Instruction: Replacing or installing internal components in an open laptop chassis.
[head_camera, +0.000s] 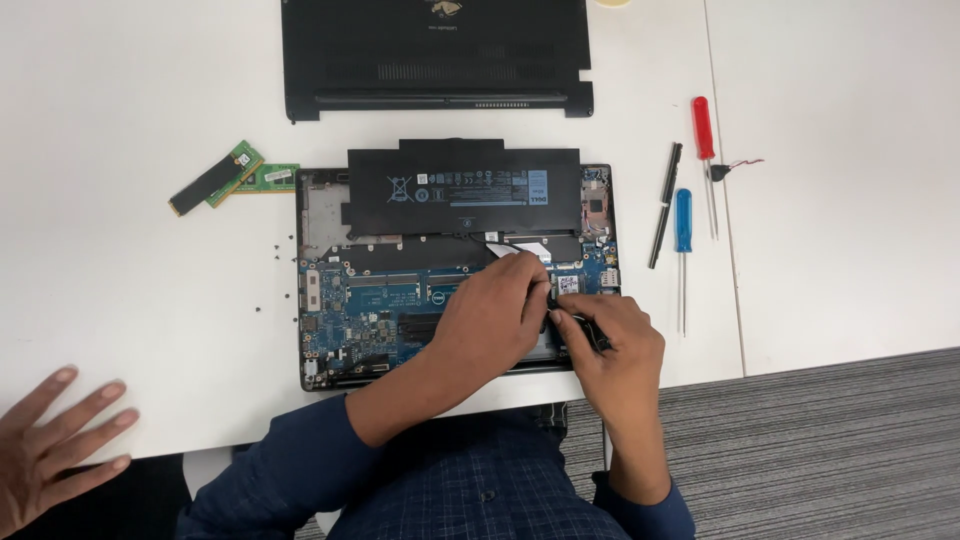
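1. Nearest the camera, at the table's near edge, the person's two forearms in dark blue sleeves reach forward over an opened laptop (320, 300) that lies bottom-up, its cover off and its blue circuit board bare.
2. The left hand (490, 315) rests on the near right part of the board, fingers curled and pinching down at a small black part (548, 296). What exactly it is cannot be told.
3. The right hand (612, 340) is just beside it, closed around a slim dark tool (598, 338) whose tip meets the same spot. The two hands touch.
4. The small part looks light and stiff, and likely fragile, as is the board under it. It is best taken by its edges with fingertips, not pried hard.
5. At the near left corner of the table another person's hand (55, 445) lies flat, fingers spread.
6. Beyond the hands, a wide black battery (460, 190) fills the far half of the laptop.
7. Left of the laptop, tiny screws (273, 251) are scattered, and two green memory modules (235, 175) lie overlapping.
8. Right of the laptop lie a blue screwdriver (683, 225), a black pry stick (665, 200) and a red screwdriver (704, 135).
9. At the table's far edge lies the removed black bottom cover (435, 55).
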